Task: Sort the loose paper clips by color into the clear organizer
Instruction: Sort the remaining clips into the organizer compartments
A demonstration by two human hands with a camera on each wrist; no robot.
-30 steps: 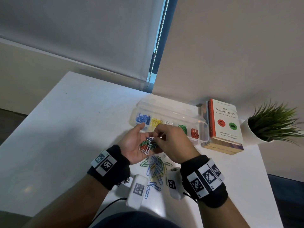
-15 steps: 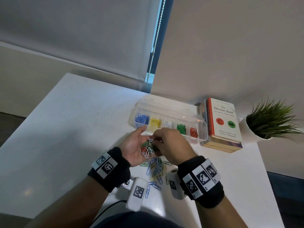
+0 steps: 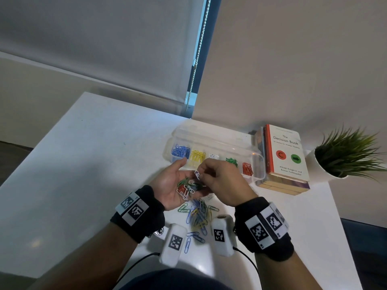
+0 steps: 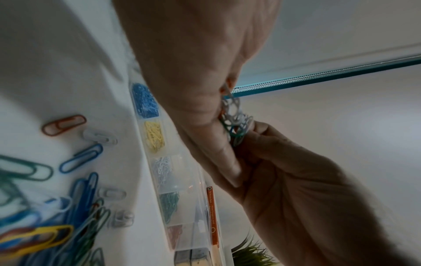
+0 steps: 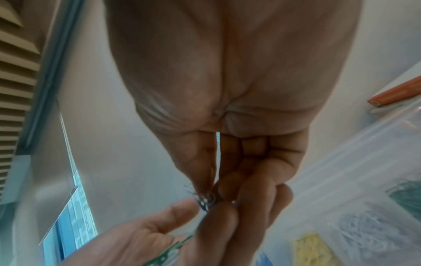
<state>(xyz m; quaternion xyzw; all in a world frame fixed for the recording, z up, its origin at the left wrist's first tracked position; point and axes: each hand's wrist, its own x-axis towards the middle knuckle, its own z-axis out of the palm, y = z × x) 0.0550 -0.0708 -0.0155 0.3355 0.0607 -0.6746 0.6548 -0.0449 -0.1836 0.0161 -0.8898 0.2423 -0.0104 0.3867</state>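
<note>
Over table (image 3: pixel 83 164), clips (image 3: pixel 187 188) in left hand (image 3: pixel 167 185)

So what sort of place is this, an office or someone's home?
Probably a home study or small office corner, though I can't be sure: a white table set against the wall, a book beside a potted plant, and a roller blind over the window.

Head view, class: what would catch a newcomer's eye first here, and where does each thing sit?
At the centre the left hand, palm up, carries a mixed handful of clips while the right hand pinches a white clip above it. Behind them the clear organizer holds blue, yellow, white, green and red groups; a loose pile lies on the table nearer the person.
</note>
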